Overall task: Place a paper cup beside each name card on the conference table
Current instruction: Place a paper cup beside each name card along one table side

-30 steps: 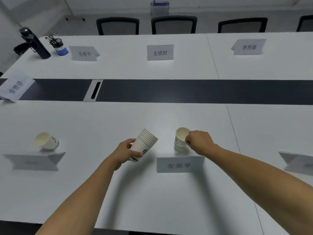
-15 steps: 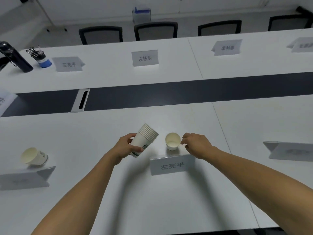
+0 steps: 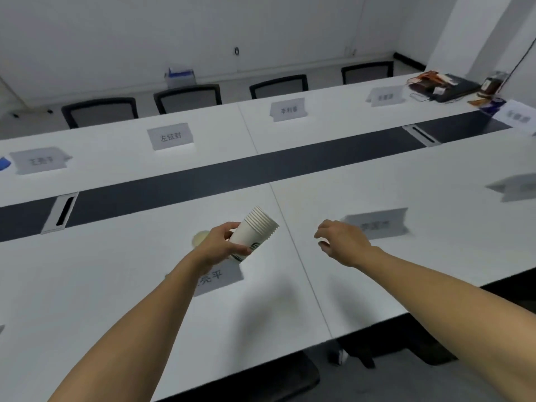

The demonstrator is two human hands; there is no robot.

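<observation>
Hands out over table [image 3: 377, 181]: left [image 3: 216, 247] gripping tilted cup stack [image 3: 254, 233], right [image 3: 342, 242] empty, fingers loosely curled

A stack of paper cups [image 3: 255, 232] is white with a green mark low on the side. It is tilted, with the open rims pointing up and away toward the dark middle strip of the surface. One single paper cup [image 3: 200, 238] stands upright on the surface, mostly hidden, just behind the near name card [image 3: 217, 278]. This card stands near the front edge. A second name card [image 3: 377, 224] stands to its right and is blurred.
</observation>
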